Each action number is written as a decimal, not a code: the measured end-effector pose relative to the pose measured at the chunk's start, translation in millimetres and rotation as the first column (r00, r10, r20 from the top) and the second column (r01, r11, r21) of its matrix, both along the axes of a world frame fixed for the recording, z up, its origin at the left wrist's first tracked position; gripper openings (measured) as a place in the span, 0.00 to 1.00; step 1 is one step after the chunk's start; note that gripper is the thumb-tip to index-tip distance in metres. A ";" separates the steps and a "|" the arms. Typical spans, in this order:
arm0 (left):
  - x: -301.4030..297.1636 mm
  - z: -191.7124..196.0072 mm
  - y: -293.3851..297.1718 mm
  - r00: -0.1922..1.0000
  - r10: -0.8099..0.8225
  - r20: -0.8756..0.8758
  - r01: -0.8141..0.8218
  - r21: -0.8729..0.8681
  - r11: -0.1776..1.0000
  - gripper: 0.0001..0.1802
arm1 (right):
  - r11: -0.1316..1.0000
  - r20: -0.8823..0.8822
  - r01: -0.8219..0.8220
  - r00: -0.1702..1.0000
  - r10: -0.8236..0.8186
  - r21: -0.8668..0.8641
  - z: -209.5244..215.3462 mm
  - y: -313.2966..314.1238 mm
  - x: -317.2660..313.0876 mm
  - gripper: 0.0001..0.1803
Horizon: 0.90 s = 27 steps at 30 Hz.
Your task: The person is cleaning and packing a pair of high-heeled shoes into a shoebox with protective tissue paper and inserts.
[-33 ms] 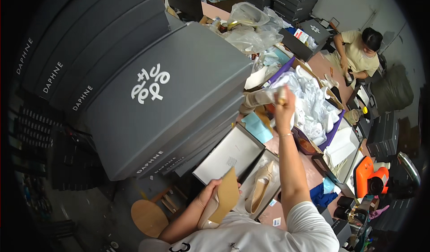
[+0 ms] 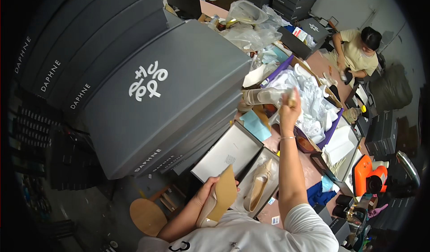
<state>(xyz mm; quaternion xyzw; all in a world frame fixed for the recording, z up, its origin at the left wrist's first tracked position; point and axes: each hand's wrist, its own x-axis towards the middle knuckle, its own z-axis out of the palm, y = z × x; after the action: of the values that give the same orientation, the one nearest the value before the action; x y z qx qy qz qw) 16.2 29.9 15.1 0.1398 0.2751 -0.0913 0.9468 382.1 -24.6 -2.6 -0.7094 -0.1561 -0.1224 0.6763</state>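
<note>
My left hand [image 2: 207, 197] is close to my chest and grips a beige high-heeled shoe [image 2: 220, 194], its tan sole turned up. My right hand [image 2: 290, 109] is stretched out over the table and is closed on a clear plastic piece [image 2: 264, 95] beside a heap of white tissue paper [image 2: 313, 100]. Between the hands lies an open shoebox [image 2: 273, 187] with a second beige shoe [image 2: 259, 185] in it. Its white-lined lid [image 2: 228, 154] lies alongside on the left.
A tall stack of grey shoeboxes [image 2: 165, 86] fills the left. Another person [image 2: 356, 50] sits working at the far right. An orange tool [image 2: 368, 176] and dark boxes [image 2: 380, 131] are on the right. A round wooden stool [image 2: 148, 216] stands lower left.
</note>
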 end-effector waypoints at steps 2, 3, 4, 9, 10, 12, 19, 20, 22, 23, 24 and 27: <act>1.2 -4.1 -0.7 1.000 -0.005 0.013 0.005 0.015 1.000 0.35 | 0.876 -0.375 0.115 0.924 0.079 0.468 -1.7 -35.3 -14.2 0.23; 1.5 -5.6 -2.4 1.000 -0.008 -0.004 0.008 0.013 1.000 0.34 | 0.807 -0.436 0.176 0.893 0.110 0.564 -10.6 -47.6 -23.7 0.22; 2.5 -6.2 -3.1 1.000 -0.012 -0.024 0.013 0.016 1.000 0.34 | 0.720 -0.490 0.246 0.859 0.149 0.649 -14.5 -55.3 -33.2 0.21; 5.6 -9.0 -1.7 1.000 -0.015 -0.004 0.015 -0.062 0.998 0.33 | 0.760 -0.449 0.217 0.887 0.108 0.612 -5.7 -37.9 -43.7 0.21; 7.5 -6.3 -3.5 1.000 0.018 -0.022 -0.018 -0.039 0.999 0.32 | 0.825 -0.394 0.186 0.918 0.047 0.533 0.8 -27.2 -39.0 0.22; 9.3 -4.3 -2.4 0.997 0.062 -0.051 -0.063 -0.011 0.998 0.32 | 0.998 -0.073 0.032 0.997 -0.028 0.049 12.3 0.0 -31.3 0.21; 12.6 -9.4 4.7 0.999 0.036 -0.001 -0.036 0.027 0.999 0.33 | 0.749 0.207 -0.185 0.894 0.397 -0.636 -21.1 60.3 -13.6 0.33; 5.7 -11.2 2.2 0.999 0.041 0.003 -0.042 0.035 0.999 0.33 | 0.742 0.184 -0.183 0.905 0.384 -0.645 -9.6 60.1 -15.5 0.32; 8.3 -8.8 4.9 0.999 0.031 0.018 -0.031 0.042 0.999 0.33 | 0.737 0.053 -0.259 0.927 0.371 -0.624 17.4 40.0 -31.6 0.26; 10.1 -6.4 7.6 1.000 0.026 0.016 -0.027 0.045 0.999 0.33 | 0.742 0.050 -0.289 0.916 0.398 -0.605 18.5 20.8 -45.6 0.23; 11.7 -6.7 8.1 1.000 0.025 0.008 -0.025 0.013 1.000 0.34 | 0.738 0.038 -0.328 0.902 0.431 -0.590 14.5 -2.6 -65.4 0.20; 16.9 -5.7 6.7 0.995 -0.037 0.098 0.027 0.106 0.994 0.31 | 0.572 -0.239 -0.565 0.804 0.545 -0.595 26.0 -83.6 -156.0 0.16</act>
<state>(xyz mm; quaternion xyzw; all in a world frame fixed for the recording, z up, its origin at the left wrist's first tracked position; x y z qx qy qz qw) 33.1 36.6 9.4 0.1978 0.2298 -0.0850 0.9491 226.1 -108.2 23.3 -0.8121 -0.3923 0.1665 0.3985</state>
